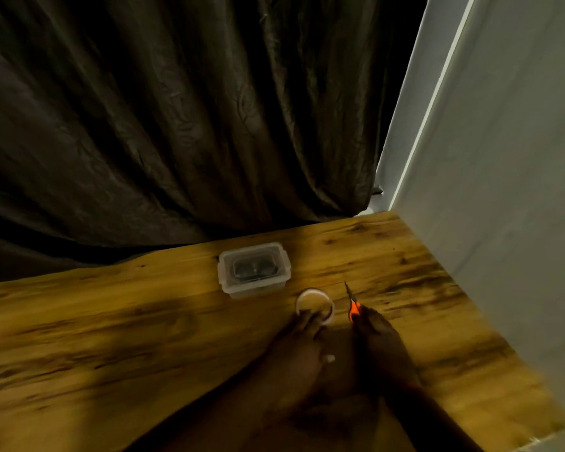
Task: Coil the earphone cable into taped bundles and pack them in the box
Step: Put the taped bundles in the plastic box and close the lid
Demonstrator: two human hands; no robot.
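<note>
Orange-handled cutter point(354, 307): gripped in the right hand point(380, 337), thin blade tip aimed away from the person, toward the tabletop's far side, just right of the tape.
Tape roll point(314, 306): white, lying flat on the tabletop point(111, 337); left hand point(302, 345) has fingertips on its near rim, apparently pinching it, blur makes the exact hold unclear.
Box point(254, 267): clear plastic, lid on, just beyond the tape; dark coiled shapes inside, probably bundles already packed.
Earphone cable: no loose cable visible outside the box; if one is under the hands I cannot tell.
Risk, blade: hands are close together; if the cutter swings toward the tape while the left fingers sit on the rim, a nick looks likely.
Risk, tape: a roll steadied only at one edge may skid or flip when a strip is pulled, and the strip may fold onto itself.
Risk, box: lid seems closed, so a bundle brought over with both hands full has nowhere to go.
Risk, light: scene is dim and motion-blurred, so the tape's free end may be hard to find.
</note>
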